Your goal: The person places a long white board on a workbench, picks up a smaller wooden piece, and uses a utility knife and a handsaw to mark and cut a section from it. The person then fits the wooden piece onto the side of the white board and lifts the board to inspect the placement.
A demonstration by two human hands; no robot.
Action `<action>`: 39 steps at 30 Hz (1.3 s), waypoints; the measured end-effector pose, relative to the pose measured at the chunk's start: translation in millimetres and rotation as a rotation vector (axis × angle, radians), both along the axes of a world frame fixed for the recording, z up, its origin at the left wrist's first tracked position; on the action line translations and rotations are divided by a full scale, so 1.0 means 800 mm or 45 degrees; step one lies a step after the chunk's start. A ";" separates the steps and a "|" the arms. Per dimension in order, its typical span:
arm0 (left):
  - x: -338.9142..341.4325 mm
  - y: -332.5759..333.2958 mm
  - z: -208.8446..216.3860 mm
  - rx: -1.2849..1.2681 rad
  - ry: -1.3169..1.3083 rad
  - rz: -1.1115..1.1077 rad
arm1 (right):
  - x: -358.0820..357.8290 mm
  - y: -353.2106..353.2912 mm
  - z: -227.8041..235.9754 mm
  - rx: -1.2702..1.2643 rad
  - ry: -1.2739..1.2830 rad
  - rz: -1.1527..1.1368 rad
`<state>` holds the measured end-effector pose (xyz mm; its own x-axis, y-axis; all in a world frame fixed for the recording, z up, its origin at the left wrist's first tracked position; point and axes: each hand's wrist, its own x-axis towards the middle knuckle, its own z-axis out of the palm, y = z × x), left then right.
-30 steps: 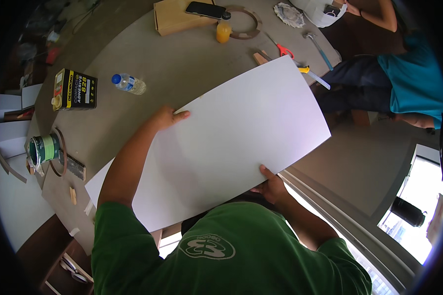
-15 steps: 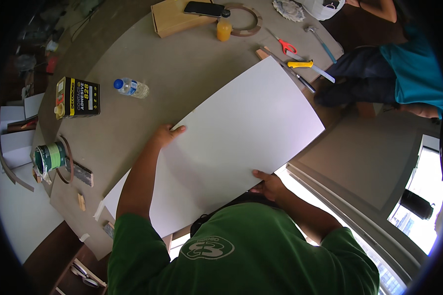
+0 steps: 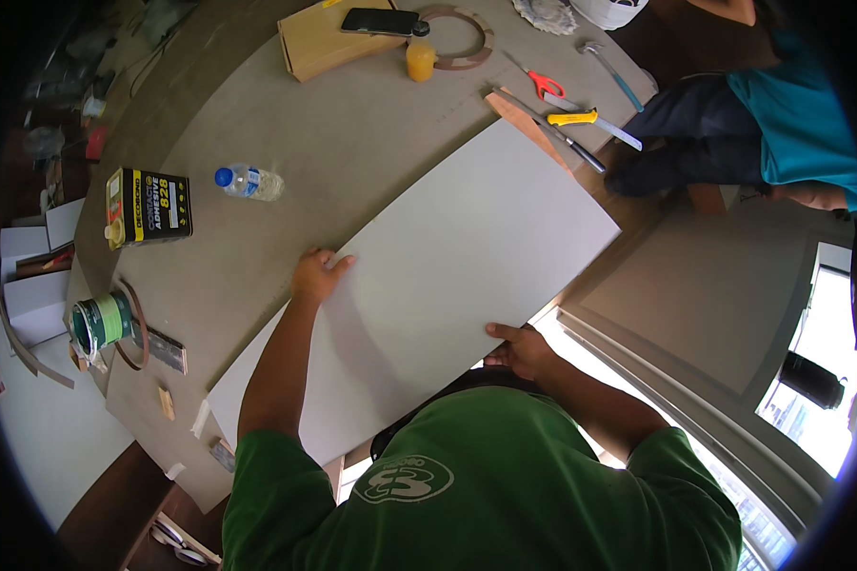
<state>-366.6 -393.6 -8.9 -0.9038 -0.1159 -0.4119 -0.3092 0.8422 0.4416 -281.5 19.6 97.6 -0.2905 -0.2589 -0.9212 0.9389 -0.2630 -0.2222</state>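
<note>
A large white rectangular panel [image 3: 457, 247] lies slantwise in front of me, over the table and out past its near edge. My left hand [image 3: 322, 274] grips the panel's far long edge, thumb on top and fingers over the side. At the near long edge, my right hand [image 3: 519, 350] holds the panel with its thumb above and its other fingers partly hidden below. A brown curved wooden strip [image 3: 533, 130] shows from under the panel's far right end.
On the brown table [image 3: 305, 133] stand an adhesive can [image 3: 149, 207], a water bottle [image 3: 249, 182] and a green tin [image 3: 102, 322]. Near the panel's far end lie scissors [image 3: 546, 87], a yellow-handled saw [image 3: 573, 118] and a hammer [image 3: 614, 76]. A person in teal [image 3: 800, 119] is at right.
The panel's far right end has shifted down and toward me, baring more of the wooden strip. Both hands keep their hold. The whole view has shifted slightly.
</note>
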 end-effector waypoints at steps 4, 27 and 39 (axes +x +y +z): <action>-0.003 0.000 0.002 0.004 -0.064 0.022 | -0.007 -0.007 0.013 0.020 -0.026 -0.009; 0.063 0.120 0.351 0.003 0.326 -0.575 | -0.154 -0.110 0.196 -0.011 0.460 0.429; -0.002 0.165 0.326 -0.274 0.660 -0.223 | -0.302 0.112 0.138 0.478 1.300 0.033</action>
<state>-368.2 -261.2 251.8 -0.9942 0.0213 0.1053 0.0533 0.9488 0.3114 -523.5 108.9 207.9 -0.9624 -0.0285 -0.2701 0.2702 0.0016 -0.9628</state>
